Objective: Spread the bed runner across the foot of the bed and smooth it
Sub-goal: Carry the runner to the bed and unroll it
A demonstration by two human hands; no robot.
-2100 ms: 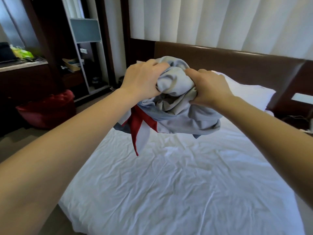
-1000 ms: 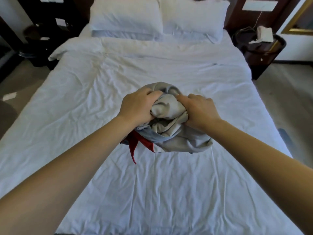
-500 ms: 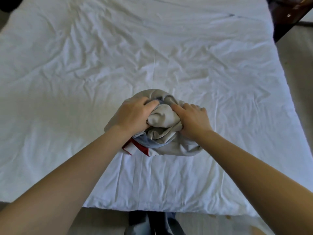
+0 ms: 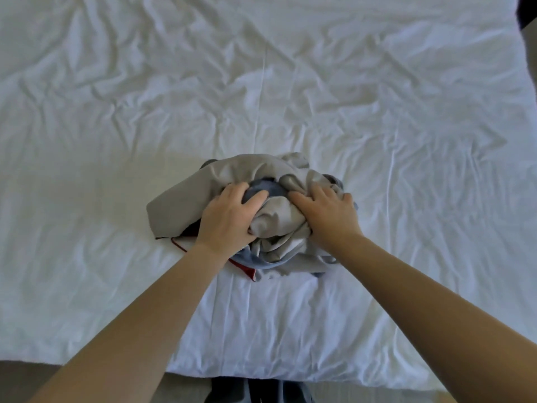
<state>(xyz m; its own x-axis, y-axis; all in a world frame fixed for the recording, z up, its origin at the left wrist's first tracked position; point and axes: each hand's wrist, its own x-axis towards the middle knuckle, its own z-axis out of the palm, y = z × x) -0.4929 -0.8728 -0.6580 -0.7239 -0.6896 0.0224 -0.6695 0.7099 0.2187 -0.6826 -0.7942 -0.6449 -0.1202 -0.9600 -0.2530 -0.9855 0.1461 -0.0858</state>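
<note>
The bed runner (image 4: 276, 228) is a bunched heap of grey, blue and red-edged cloth lying on the white bed (image 4: 116, 141) near its foot edge. My left hand (image 4: 229, 219) rests on the heap's left part, fingers curled into the folds. On the right part lies my right hand (image 4: 328, 216), its fingers also dug into the cloth. A flat grey flap of the runner sticks out to the left of my left hand.
The wrinkled white sheet stretches wide to both sides and beyond the heap. The foot edge of the bed (image 4: 290, 373) runs along the bottom, with floor and my legs (image 4: 261, 394) below it. A dark piece of furniture (image 4: 530, 10) shows at the top right corner.
The bundle came down from the air onto the sheet near the foot of the bed. It now spreads a little wider, with a flap out to the left.
</note>
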